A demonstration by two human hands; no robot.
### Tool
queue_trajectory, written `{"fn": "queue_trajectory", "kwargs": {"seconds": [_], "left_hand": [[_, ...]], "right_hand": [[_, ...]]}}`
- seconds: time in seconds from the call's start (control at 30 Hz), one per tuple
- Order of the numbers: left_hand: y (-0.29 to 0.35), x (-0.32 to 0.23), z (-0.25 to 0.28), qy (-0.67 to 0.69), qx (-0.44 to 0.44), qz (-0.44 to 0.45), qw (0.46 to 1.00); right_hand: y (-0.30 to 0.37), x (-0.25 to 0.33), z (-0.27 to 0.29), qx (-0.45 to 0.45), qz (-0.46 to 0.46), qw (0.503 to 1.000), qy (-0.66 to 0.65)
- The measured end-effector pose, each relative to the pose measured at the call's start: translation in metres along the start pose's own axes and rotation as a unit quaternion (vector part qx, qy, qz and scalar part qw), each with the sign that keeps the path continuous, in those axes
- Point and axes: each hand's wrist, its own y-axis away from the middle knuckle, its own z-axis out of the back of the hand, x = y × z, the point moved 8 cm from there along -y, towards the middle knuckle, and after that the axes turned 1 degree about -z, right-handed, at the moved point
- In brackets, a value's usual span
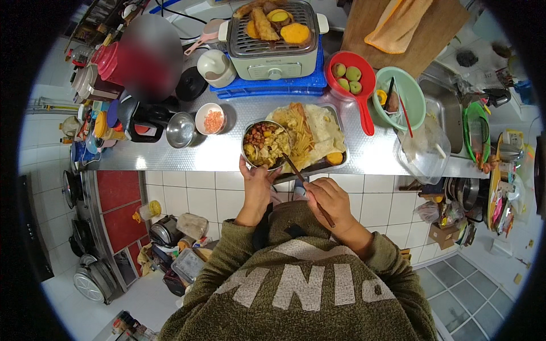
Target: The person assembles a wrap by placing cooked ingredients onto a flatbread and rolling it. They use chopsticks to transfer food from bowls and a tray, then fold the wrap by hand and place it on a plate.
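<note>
My left hand (257,187) grips the near rim of a round metal bowl (243,149), which is tilted over the near left part of a tray. Inside the bowl lie brown beans or nuts (261,136) and a yellowish chopped mix (272,150). My right hand (330,203) is closed round dark brown chopsticks (300,175), their tips reaching to the bowl's right side. Beneath and beside the bowl, the metal tray (346,145) carries yellow shredded strips (301,139), a pale thin flat sheet (327,128) and an orange slice (334,158).
Left of the tray are a small bowl of pink pieces (214,121) and an empty metal bowl (181,131). Behind stands a grill (274,65) with food on a blue crate (267,88). A red pan (365,111), green basin (418,96) and sink (438,99) lie right.
</note>
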Motion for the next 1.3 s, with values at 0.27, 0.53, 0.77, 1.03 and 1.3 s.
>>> {"fn": "queue_trajectory", "kwargs": {"seconds": [0.27,0.53,0.77,1.03,1.3], "left_hand": [[-0.002,0.000,0.008,0.004,-0.018,-0.001,1.000],[-0.002,-0.004,0.012,0.017,-0.026,-0.006,0.999],[-0.006,-0.006,0.030,0.004,-0.039,-0.009,0.999],[-0.007,-0.016,0.031,0.023,-0.025,-0.006,0.999],[-0.008,-0.011,0.034,0.027,-0.033,0.005,0.999]], "right_hand": [[0.003,-0.019,0.011,-0.049,-0.053,0.997,-0.040],[0.013,-0.052,0.015,-0.093,-0.195,0.968,-0.131],[0.024,-0.084,0.010,-0.128,-0.312,0.912,-0.233],[0.025,-0.101,-0.001,-0.125,-0.323,0.911,-0.225],[0.026,-0.091,0.006,-0.071,-0.336,0.920,-0.190]]}}
